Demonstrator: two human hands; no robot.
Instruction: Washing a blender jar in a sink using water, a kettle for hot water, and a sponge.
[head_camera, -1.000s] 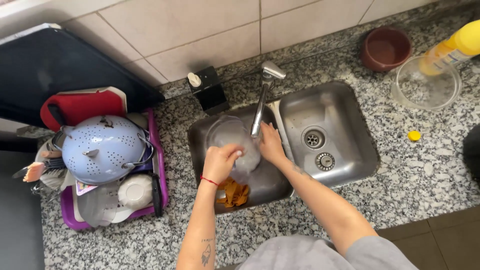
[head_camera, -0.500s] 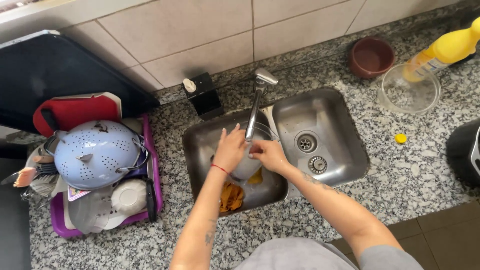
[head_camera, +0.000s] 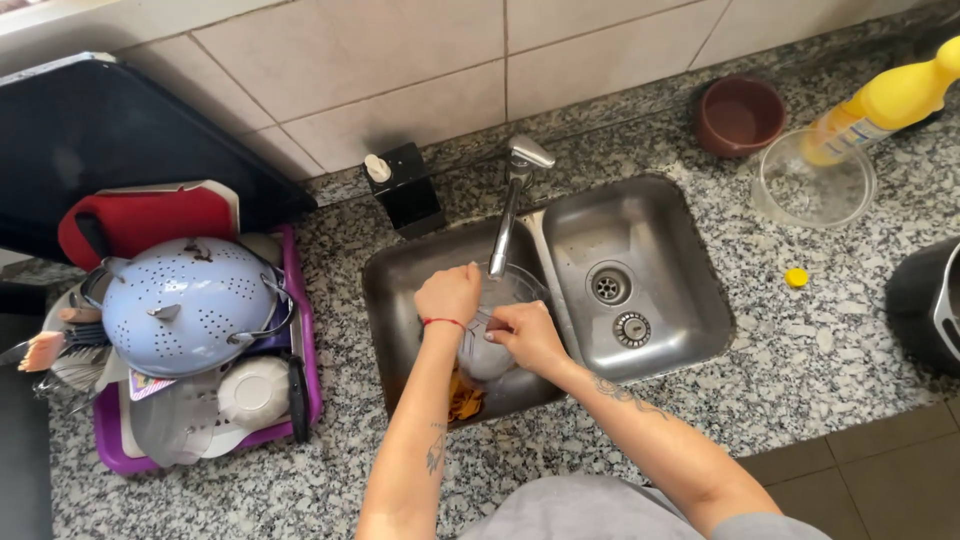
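Left hand (head_camera: 448, 294) and right hand (head_camera: 524, 333) both closed around a clear jug (head_camera: 492, 335) inside the left sink basin (head_camera: 392, 290), under the tap (head_camera: 507, 226). Basin walls close on three sides. Jug's long axis runs near-to-far, mouth toward the wall.

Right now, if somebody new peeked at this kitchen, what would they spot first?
Probably the two hands in the left sink basin: the left hand and right hand hold a clear glass container under the faucet. Next, the big pale blue colander lying upside down on the purple dish rack at the left, and the yellow bottle at the far right.
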